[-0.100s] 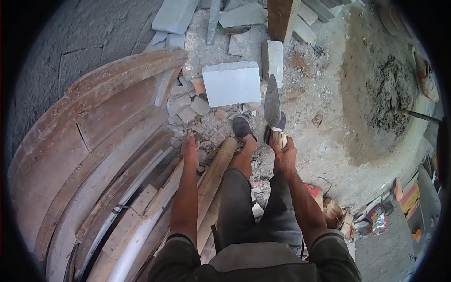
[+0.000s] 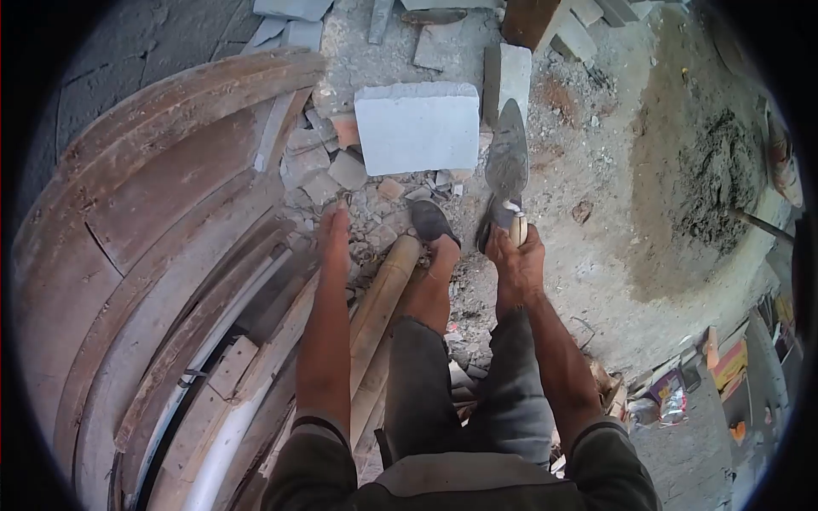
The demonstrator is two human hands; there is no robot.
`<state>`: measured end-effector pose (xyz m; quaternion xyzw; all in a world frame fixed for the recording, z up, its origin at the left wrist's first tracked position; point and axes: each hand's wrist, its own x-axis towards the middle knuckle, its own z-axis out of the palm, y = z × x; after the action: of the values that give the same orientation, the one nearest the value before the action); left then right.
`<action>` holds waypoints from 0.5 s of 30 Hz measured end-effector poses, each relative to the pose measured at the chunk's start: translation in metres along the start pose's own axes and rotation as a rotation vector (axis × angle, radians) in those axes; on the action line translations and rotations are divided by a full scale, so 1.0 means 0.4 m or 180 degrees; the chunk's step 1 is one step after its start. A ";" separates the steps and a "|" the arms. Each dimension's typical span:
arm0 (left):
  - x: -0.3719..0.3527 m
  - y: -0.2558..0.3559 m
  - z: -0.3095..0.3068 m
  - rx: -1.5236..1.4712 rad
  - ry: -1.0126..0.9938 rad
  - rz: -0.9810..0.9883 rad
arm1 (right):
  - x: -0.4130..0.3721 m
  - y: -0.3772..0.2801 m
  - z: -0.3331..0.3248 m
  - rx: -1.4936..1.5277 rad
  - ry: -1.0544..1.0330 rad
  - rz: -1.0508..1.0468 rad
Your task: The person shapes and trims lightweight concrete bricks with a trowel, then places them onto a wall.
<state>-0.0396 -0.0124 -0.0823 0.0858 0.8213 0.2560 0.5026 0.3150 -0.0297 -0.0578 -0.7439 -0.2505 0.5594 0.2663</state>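
Note:
My right hand is closed around the pale handle of a pointed trowel. Its grey metal blade points away from me, over my right shoe and past the right side of a white block. That block lies on the rubble in front of my feet. My left hand hangs above broken tile pieces, its fingers stretched forward and seen edge-on, holding nothing. Just to its right, a bamboo pole runs back along my left leg.
Curved wooden boards and long poles crowd my left side. A narrow block stands beyond the trowel, near a brown wooden post. Wet grey mortar lies at right with a handle in it. Litter lies lower right.
The view has shifted forward slightly, so the white block and my feet appear nearer. The trowel blade has turned to show more of its face. My left hand has moved slightly forward.

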 end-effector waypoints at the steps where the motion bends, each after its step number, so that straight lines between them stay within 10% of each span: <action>1: 0.037 -0.018 0.060 0.0003 -0.0064 0.0059 | 0.026 -0.024 -0.022 -0.0152 0.0082 0.0113; 7: 0.157 -0.065 0.348 -0.1002 -0.0260 0.0027 | 0.188 -0.011 -0.092 -0.0440 0.0230 -0.0578; 15: 0.164 -0.063 0.353 -0.1609 -0.0687 0.0342 | 0.238 0.068 -0.102 0.0013 0.0155 0.0225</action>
<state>0.0547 0.0395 -0.1976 0.0279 0.6674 0.4684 0.5782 0.3802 0.0096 -0.1331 -0.7651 -0.2163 0.5507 0.2539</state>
